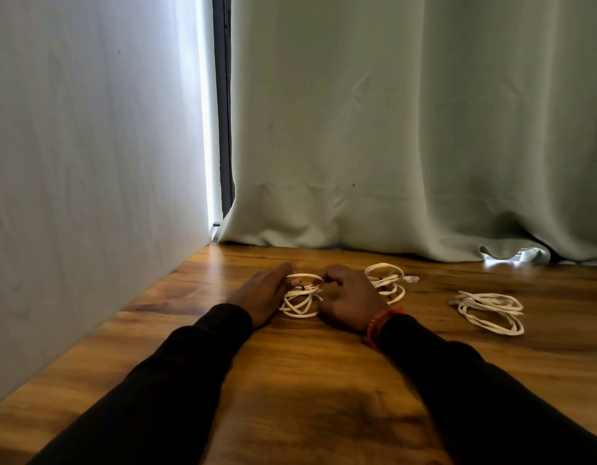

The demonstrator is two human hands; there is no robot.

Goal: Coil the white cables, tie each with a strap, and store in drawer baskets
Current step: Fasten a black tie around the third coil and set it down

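Here we are over a glossy wooden counter [290, 380], warm brown grain catching window light, with a white sheet-covered wall [89, 146] running along its left edge and a pale green curtain [407, 129] pooling on the far edge; a dark window frame [223, 95] shows in the gap between them. Both black-sleeved arms reach forward. The left hand [261, 295] curls round the left side of a white cable coil [302, 302] lying on the counter, and the right hand [349, 300], a red bracelet [377, 325] at its wrist, pinches the coil's far right rim with bent fingers. A small dark strap [303, 287] seems to sit across the coil's top. Just beyond the right hand lies a second coil [387, 283], and well apart to the right a looser third coil [490, 312].
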